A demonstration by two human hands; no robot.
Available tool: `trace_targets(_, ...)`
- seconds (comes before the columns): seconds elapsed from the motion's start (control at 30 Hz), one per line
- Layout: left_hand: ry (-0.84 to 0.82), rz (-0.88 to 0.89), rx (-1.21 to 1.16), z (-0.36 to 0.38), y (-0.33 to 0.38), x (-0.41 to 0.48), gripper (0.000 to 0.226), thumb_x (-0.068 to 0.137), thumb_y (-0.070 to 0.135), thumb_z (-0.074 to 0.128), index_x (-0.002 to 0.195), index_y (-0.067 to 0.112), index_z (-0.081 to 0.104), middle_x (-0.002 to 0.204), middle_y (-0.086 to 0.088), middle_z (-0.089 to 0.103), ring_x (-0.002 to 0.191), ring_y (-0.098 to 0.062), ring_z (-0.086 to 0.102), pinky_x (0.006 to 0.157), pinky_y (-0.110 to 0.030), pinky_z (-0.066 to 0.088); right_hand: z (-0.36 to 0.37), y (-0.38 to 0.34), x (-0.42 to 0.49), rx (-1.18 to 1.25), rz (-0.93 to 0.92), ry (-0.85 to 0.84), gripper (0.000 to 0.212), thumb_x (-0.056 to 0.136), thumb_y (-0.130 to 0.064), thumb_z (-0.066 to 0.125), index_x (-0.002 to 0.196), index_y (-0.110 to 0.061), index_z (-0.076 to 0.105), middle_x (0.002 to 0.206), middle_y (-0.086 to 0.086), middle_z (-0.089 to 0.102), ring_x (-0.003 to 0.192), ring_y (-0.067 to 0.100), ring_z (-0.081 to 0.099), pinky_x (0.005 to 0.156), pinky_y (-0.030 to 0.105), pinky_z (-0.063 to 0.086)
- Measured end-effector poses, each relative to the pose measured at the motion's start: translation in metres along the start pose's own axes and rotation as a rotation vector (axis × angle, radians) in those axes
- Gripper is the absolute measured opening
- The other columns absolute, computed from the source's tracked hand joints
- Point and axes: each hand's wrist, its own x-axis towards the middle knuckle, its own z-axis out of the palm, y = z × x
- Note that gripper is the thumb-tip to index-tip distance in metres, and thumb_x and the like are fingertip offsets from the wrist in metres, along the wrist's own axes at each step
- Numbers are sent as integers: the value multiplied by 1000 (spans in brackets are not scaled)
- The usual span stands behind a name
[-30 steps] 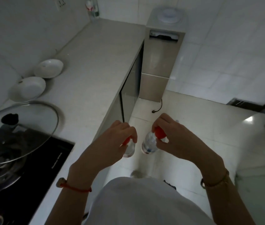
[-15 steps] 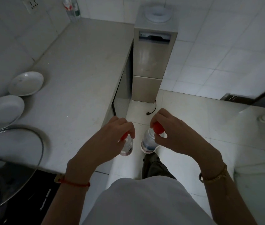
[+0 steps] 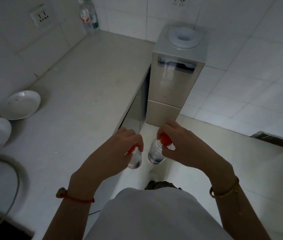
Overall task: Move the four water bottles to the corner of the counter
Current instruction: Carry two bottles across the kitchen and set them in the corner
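My left hand point(image 3: 119, 149) grips the red cap of a clear water bottle point(image 3: 135, 161) that hangs down beside the counter's front edge. My right hand point(image 3: 180, 146) holds a second clear bottle point(image 3: 155, 153) by its red cap, over the floor. Both bottles dangle upright, side by side and a little apart. Two more bottles point(image 3: 88, 16) stand together in the far corner of the white counter point(image 3: 85, 87), against the tiled wall.
Two white plates point(image 3: 20, 104) lie on the counter at the left wall. A glass pot lid point(image 3: 2, 181) shows at the lower left. A beige water dispenser point(image 3: 173, 80) stands on the floor against the counter's far end. Wall sockets point(image 3: 40, 16) sit above the counter.
The view has advanced along the counter toward the far corner, with the stove sliding out of sight. Both hands keep the same hold on their bottles.
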Motion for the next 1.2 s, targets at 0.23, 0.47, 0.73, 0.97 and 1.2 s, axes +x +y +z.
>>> trace_targets(0.23,62,-69,-16,-14,-2,87,22,82,0,61,90,20,59,95,7,56,94,-11,47,77,-17,43,-53,71,72,-37,-124,-2,41,74,-25,77,107,-17,55,106,1,55,83,12,55,74,19,48)
trace_targets(0.47,29,-134,-16,-28,-15,151,25,82,0,60,90,23,55,97,16,47,97,-4,41,77,-10,39,-85,114,132,-35,-119,-23,40,76,-25,74,110,-19,52,104,-13,39,86,10,51,73,16,44)
trace_targets(0.73,30,-171,-9,-46,-59,206,27,81,-1,60,91,23,57,97,10,56,94,-4,43,76,-13,37,-99,141,209,21,-147,-51,35,77,-22,69,98,-31,43,102,-13,37,86,12,53,71,22,53)
trace_targets(0.97,112,-225,-7,-71,-111,252,31,80,-1,58,85,30,53,91,16,53,93,1,41,72,-14,39,-104,154,302,16,-251,-64,34,75,-30,65,91,-40,37,92,-22,33,80,6,54,69,24,55)
trace_targets(1.2,176,-273,2,-105,-156,296,31,80,-2,57,84,29,52,92,13,56,92,-4,43,77,-28,48,-115,155,392,2,-298,-109,26,77,-30,58,99,-34,46,99,-19,38,79,6,54,64,27,49)
